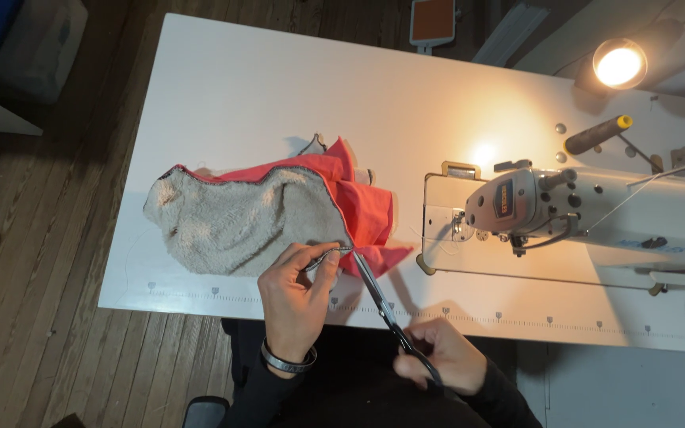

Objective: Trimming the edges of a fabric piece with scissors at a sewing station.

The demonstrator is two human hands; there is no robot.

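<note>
A sewn piece of beige fleece and coral-red fabric (239, 218) lies on the white table (279, 87). My left hand (295, 297) pinches its stitched near edge between thumb and fingers, just left of the red part. My right hand (441, 358) grips the handles of dark scissors (378, 301), whose blades point up and left with the tip at the pinched edge. A metal bracelet circles my left wrist.
A white industrial sewing machine (580, 214) stands on the right of the table, with a lit lamp (618, 63) above it and a thread cone (596, 135) behind. A ruler scale runs along the table's near edge. Wooden floor lies to the left.
</note>
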